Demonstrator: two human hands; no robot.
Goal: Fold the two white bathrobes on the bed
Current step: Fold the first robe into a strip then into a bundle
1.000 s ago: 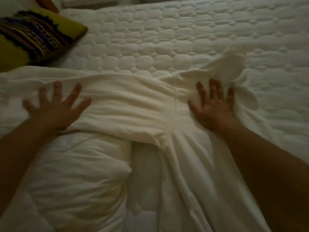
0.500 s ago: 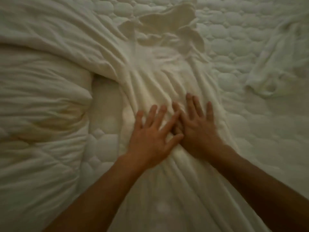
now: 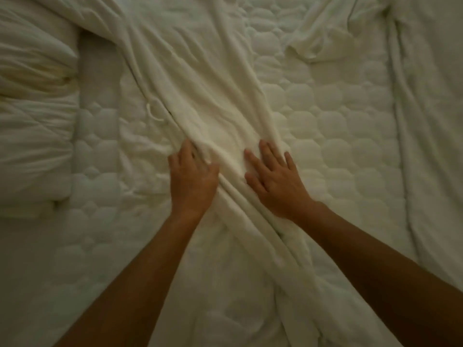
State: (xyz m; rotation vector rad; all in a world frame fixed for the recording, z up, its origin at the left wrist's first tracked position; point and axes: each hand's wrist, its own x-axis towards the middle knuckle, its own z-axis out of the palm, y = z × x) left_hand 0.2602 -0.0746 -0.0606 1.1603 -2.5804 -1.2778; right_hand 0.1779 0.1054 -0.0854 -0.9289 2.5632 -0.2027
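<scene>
Left hand (image 3: 193, 181) and right hand (image 3: 273, 179) press flat, fingers spread, gripping nothing, on the bathrobe (image 3: 213, 101); smoothing should sweep outward, evenly.

bathrobe (image 3: 213, 96) text: none readable, plain white
quilted mattress cover (image 3: 325, 121) text: none, only stitched pattern
duvet (image 3: 32, 108) labels: none I can see
numbers/signs: none
dim light, slight blur, no tags readable

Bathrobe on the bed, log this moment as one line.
stage: smoothing | left hand: flat on bathrobe | right hand: flat on bathrobe | second robe: unfolded, right
</scene>
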